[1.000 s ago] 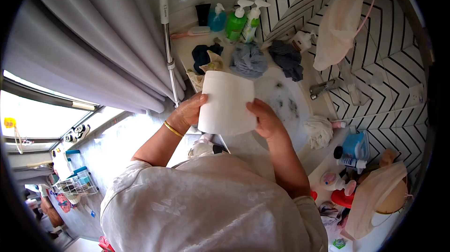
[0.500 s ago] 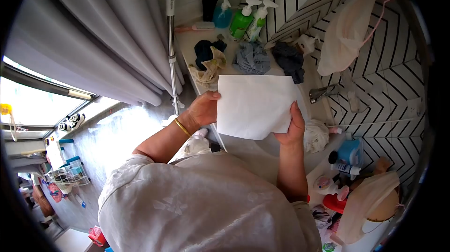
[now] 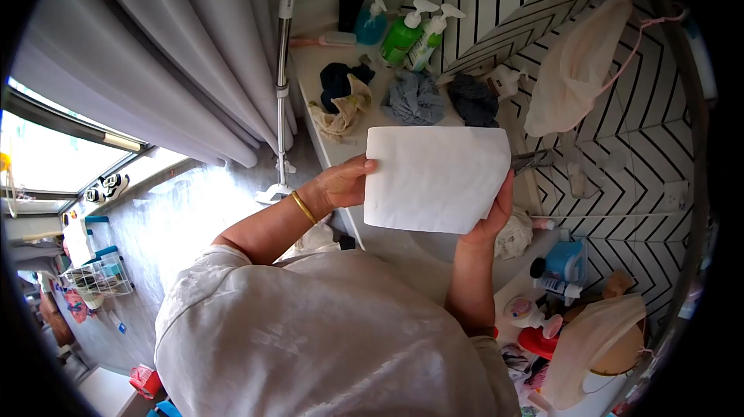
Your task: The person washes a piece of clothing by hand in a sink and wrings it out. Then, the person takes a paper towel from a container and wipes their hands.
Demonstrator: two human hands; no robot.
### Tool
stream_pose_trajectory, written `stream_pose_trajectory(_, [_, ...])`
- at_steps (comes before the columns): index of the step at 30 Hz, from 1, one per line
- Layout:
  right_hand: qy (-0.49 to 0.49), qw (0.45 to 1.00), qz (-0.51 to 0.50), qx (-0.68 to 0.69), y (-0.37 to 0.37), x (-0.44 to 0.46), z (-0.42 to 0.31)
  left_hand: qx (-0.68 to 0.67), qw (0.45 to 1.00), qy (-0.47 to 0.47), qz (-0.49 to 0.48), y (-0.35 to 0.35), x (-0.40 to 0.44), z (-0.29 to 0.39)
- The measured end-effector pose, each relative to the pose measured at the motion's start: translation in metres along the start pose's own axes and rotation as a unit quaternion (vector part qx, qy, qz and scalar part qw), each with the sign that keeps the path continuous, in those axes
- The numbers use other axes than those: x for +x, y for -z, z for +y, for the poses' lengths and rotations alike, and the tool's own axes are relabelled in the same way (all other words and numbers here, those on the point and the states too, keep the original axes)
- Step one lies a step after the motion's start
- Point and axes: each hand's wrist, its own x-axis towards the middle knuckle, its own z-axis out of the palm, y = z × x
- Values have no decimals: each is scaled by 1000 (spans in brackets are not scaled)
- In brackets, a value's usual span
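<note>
A plain white sheet point(image 3: 435, 178), which looks like paper, is held flat between my two hands above the sink counter. My left hand point(image 3: 346, 182) grips its left edge, the thumb on top and the fingers underneath. At the lower right corner my right hand point(image 3: 494, 215) pinches the sheet, thumb along the edge. The sheet hides most of the sink basin and part of the metal faucet point(image 3: 535, 159). Just beyond its far edge lie a crumpled grey cloth point(image 3: 412, 98), a dark cloth point(image 3: 473, 100) and a beige cloth point(image 3: 342, 111).
Pump bottles, one of them green point(image 3: 401, 39), stand at the counter's far end. A mop pole point(image 3: 283, 68) rises beside the grey curtain point(image 3: 155, 53). To the right are a whitish cloth point(image 3: 514, 235), a blue bottle point(image 3: 566, 262) and a hanging pale bag point(image 3: 580, 64).
The sheet has shifted slightly to the right with both hands, and its right side now covers part of the faucet. Both hands keep their grip. The camera view has tilted a little.
</note>
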Motion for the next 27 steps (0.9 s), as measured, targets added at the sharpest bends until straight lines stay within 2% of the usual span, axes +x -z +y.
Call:
stream_pose_trajectory(3, [15,999,48,14,2,2,-2,-14,1000,7,-24,-8,1,6])
stream_pose_trajectory(6, [21,998,56,17,-2,9,-3,59,998,-16,0,-7,5,4])
stream_pose_trajectory(9, [27,999,29,-14,1,14,-5,74,997,-32,9,-11,6,5])
stream_pose_trajectory(12, [50,996,58,-36,2,19,-10,131,988,-60,48,-22,6,10])
stream_pose_trajectory(15, [5,993,91,77,-23,28,-2,208,973,-73,74,-15,10,12])
stream_pose_trajectory(18, [-11,982,142,127,-30,32,2,205,974,-56,79,-15,10,16])
stream_pose_trajectory(21, [-72,983,52,160,17,28,-10,183,981,-50,34,-16,6,15])
stream_pose_trajectory(22, [-17,990,116,73,27,19,-22,127,989,-41,69,-14,3,16])
stream_pose_trajectory(24, [73,970,220,-72,46,0,-54,14,990,-23,138,-3,-5,19])
stream_pose_trajectory(25, [83,973,205,-60,51,-5,-74,30,987,-72,140,4,-9,24])
stream_pose_trajectory(27, [87,982,164,-25,58,-14,-104,212,950,-121,194,24,-9,49])
